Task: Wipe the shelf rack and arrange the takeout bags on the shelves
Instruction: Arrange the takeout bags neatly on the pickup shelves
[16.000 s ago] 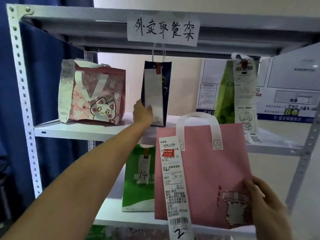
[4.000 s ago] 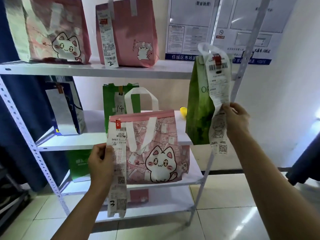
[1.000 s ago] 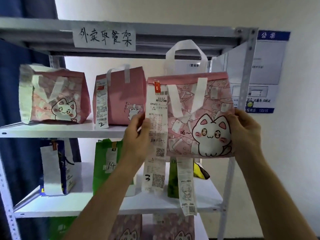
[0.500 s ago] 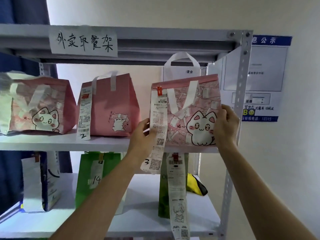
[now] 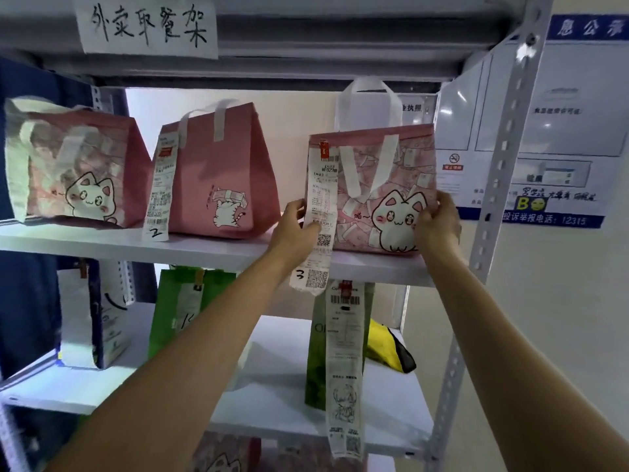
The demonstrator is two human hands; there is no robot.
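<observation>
Head view: arranging step, seating the cat bag [image 5: 384, 199] on the upper shelf [image 5: 211, 248], right end. Left hand [image 5: 293, 229] clamped on the bag's left edge, thumb over the receipt [image 5: 320, 212] marked 3. Right hand [image 5: 436, 221] gripping the bag's right edge, just left of the rack post [image 5: 500, 185]. Bag bottom looks down on the shelf. Plain pink bag [image 5: 218, 178] marked 2 left of the left hand. Next, probably: square it up, release both grips, leave receipt hanging over the front.
</observation>
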